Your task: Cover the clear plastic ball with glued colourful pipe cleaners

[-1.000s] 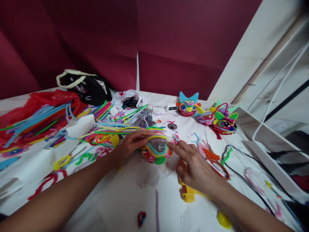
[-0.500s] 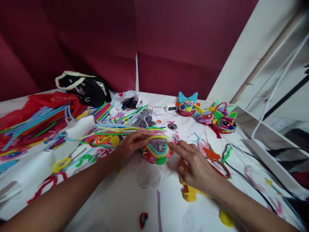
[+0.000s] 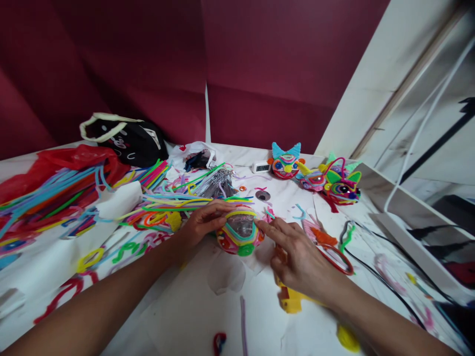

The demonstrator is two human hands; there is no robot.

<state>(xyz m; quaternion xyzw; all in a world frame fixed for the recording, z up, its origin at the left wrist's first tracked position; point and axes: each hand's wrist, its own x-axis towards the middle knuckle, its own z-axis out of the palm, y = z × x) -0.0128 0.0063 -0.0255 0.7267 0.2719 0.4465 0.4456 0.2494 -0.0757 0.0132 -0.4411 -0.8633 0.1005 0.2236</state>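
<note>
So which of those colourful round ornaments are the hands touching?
The ornament with the green disc, between the left hand and the right hand. The eared ornaments sit untouched farther back, to the right.

Two hands [image 3: 203, 222] [image 3: 299, 251] and at least four decorated balls [image 3: 240, 240] [image 3: 285, 168] [image 3: 312, 182] [image 3: 342, 193] show.

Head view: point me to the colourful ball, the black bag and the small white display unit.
Colourful ball [image 3: 241, 226]: head view, on the greyish patch in its upper half.
Black bag [image 3: 136, 143]: head view, on its dark body.
Small white display unit [image 3: 262, 168]: head view, on its dark screen.
</note>
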